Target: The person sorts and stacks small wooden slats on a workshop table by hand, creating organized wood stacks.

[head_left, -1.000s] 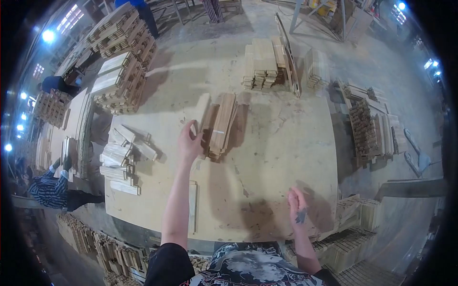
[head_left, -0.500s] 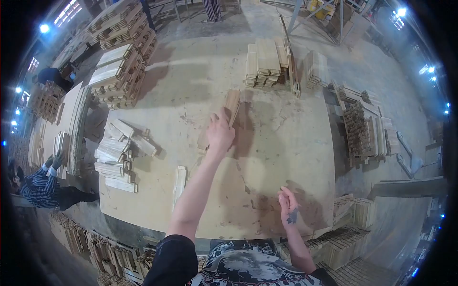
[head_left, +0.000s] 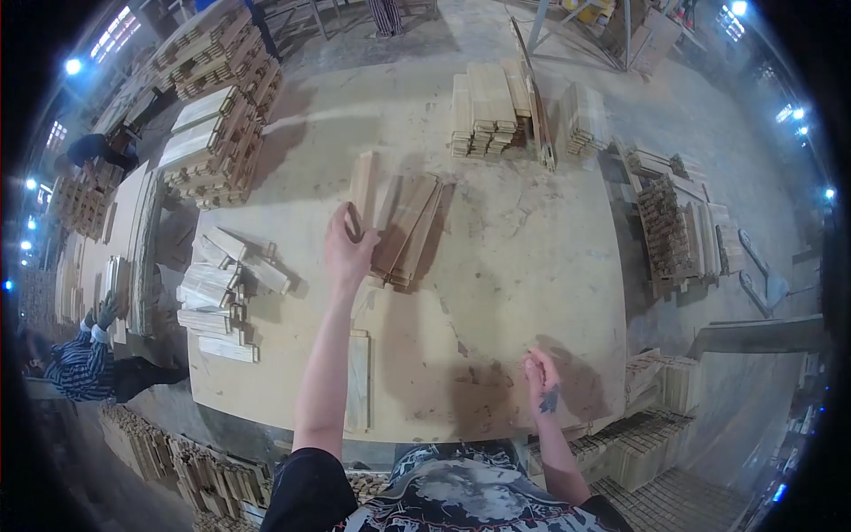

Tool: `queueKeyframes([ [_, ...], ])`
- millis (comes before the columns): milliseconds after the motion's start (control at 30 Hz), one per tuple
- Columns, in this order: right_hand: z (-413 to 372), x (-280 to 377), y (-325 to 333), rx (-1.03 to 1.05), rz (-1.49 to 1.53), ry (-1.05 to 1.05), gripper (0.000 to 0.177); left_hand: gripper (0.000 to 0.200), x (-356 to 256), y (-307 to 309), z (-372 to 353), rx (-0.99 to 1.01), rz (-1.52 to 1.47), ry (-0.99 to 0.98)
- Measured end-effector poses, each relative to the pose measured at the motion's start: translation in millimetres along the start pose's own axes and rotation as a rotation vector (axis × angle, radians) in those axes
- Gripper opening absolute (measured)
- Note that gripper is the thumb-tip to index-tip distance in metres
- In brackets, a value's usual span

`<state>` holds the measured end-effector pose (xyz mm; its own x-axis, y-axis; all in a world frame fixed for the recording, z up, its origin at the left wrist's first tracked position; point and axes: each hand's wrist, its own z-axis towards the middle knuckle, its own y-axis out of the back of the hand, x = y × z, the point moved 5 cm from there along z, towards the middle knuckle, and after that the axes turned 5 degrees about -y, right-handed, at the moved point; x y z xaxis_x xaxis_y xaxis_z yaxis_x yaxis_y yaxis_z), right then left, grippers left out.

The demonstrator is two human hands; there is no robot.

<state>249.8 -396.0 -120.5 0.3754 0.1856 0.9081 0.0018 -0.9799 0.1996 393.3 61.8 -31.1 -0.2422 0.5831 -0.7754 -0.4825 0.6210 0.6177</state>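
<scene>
Near the middle of the table (head_left: 496, 328), my left hand (head_left: 348, 251) is closed around the lower end of a light wooden board (head_left: 363, 182). Just right of it lies a small group of darker boards (head_left: 410, 226), slanting and partly overlapping. Below my left wrist, a single pale board (head_left: 357, 381) lies near the table's front edge. My right hand (head_left: 539, 371) hovers over the front right of the table, its fingers curled together; whether it holds anything is hidden.
A loose pile of short boards (head_left: 213, 288) is at the left, with tall stacks (head_left: 204, 142) behind. More stacked boards (head_left: 486, 106) stand at the back. A co-worker in a striped shirt (head_left: 80, 365) is at the far left. A loaded pallet (head_left: 669, 230) stands right.
My left hand has moved left from the darker boards and now has a light board in it. The darker boards lie spread apart. My right hand has barely moved.
</scene>
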Motion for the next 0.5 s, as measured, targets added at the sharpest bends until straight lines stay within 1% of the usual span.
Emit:
queueKeyframes([
  [67, 4, 1, -2, -0.002, -0.032, 0.030, 0.036, 0.069, -21, -9, -13, 0.061, -0.040, 0.040],
  [100, 4, 2, -3, 0.000, -0.029, 0.036, 0.036, 0.073, -19, -20, -16, 0.096, 0.062, -0.043],
  [200, 4, 5, -5, 0.007, -0.046, 0.048, 0.035, 0.077, -27, -46, -27, 0.080, 0.450, -0.257],
  [233, 3, 6, -5, 0.007, -0.069, 0.048, 0.035, 0.080, -27, -51, -28, 0.076, 0.508, -0.265],
  [333, 1, 0, -4, 0.014, -0.085, 0.063, 0.035, 0.074, -25, -55, -19, 0.144, 0.423, -0.174],
  [467, -1, -2, -3, 0.018, -0.016, 0.066, 0.035, 0.069, -26, -42, -16, 0.007, 0.266, -0.187],
  [500, -2, -5, -2, 0.036, 0.003, 0.015, 0.036, 0.069, -32, -37, -17, -0.022, 0.257, -0.180],
])
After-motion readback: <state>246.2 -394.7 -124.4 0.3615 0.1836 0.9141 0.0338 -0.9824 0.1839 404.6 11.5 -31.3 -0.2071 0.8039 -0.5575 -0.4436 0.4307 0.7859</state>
